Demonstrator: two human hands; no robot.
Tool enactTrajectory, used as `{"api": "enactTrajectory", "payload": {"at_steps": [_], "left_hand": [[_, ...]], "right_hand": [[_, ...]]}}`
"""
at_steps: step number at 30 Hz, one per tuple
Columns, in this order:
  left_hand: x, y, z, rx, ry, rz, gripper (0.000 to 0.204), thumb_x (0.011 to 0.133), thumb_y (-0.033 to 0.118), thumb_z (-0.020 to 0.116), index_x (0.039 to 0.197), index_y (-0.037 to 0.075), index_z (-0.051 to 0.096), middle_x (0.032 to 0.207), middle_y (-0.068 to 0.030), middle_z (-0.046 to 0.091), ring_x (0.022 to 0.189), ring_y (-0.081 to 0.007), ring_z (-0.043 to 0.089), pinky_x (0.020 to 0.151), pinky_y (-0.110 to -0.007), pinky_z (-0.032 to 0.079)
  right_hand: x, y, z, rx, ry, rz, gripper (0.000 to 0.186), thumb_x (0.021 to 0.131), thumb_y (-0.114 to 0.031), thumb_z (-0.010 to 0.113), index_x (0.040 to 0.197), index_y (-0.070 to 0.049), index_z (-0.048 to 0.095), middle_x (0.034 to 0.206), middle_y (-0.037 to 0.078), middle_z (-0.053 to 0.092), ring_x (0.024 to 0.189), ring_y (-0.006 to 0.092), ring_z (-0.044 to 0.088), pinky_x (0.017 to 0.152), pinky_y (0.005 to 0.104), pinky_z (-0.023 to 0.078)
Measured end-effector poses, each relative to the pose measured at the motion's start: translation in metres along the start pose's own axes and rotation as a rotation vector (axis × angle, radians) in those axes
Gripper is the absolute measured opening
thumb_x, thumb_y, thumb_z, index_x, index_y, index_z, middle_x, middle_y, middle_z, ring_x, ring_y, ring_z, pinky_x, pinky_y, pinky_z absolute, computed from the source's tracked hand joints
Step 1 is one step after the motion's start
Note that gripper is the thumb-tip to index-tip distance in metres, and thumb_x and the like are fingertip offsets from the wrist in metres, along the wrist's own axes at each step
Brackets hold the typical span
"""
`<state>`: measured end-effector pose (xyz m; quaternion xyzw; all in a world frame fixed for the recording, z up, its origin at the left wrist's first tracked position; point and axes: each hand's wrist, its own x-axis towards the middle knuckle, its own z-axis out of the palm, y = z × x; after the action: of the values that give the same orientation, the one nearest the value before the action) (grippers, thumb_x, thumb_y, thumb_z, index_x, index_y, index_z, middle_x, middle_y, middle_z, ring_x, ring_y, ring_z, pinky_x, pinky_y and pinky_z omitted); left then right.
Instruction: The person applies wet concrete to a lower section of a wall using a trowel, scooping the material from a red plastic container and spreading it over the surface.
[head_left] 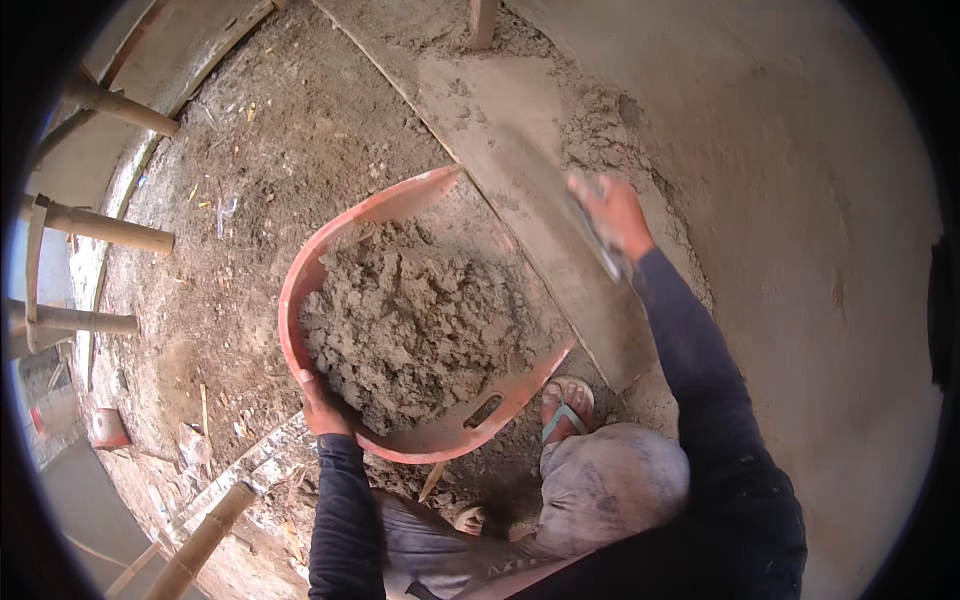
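A red tub (290, 310) sits on the dirt floor (240, 320), its open side against a cement ledge (500, 95), heaped with lumpy grey mortar (415, 320). The left hand (323, 408) has its fingers clamped on the tub's rim. The right hand (617, 218), motion-blurred, closes its fingers around what seems a trowel (607, 260) over the ledge.

Mortar (410, 320) in tub (289, 310); bamboo poles (112, 230) left of tub, trowel (609, 264) right.
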<state>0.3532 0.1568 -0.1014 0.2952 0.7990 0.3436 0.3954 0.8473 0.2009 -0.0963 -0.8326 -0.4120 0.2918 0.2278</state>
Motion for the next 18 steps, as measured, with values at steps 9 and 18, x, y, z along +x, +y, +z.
{"api": "enactTrajectory", "payload": {"at_steps": [9, 18], "left_hand": [[-0.004, 0.006, 0.007, -0.022, 0.014, -0.004, 0.071, 0.084, 0.068, 0.049, 0.089, -0.002, 0.060, 0.068, -0.0031, 0.050, 0.059, -0.0145, 0.046, 0.054, -0.027, 0.037], [0.016, -0.016, -0.011, 0.010, -0.041, -0.050, 0.072, 0.090, 0.061, 0.047, 0.108, -0.008, 0.061, 0.092, -0.0092, 0.062, 0.082, -0.0170, 0.054, 0.076, -0.029, 0.044]], "right_hand": [[0.047, 0.039, -0.011, -0.461, 0.229, 0.023, 0.061, 0.085, -0.056, 0.055, 0.106, 0.001, 0.064, 0.095, 0.025, 0.065, 0.090, 0.0397, 0.063, 0.078, 0.0477, 0.049], [0.141, -0.002, 0.026, -0.470, 0.519, 0.214, 0.056, 0.084, -0.059, 0.055, 0.101, -0.006, 0.066, 0.095, 0.019, 0.068, 0.091, 0.0354, 0.065, 0.077, 0.0471, 0.050]]}}
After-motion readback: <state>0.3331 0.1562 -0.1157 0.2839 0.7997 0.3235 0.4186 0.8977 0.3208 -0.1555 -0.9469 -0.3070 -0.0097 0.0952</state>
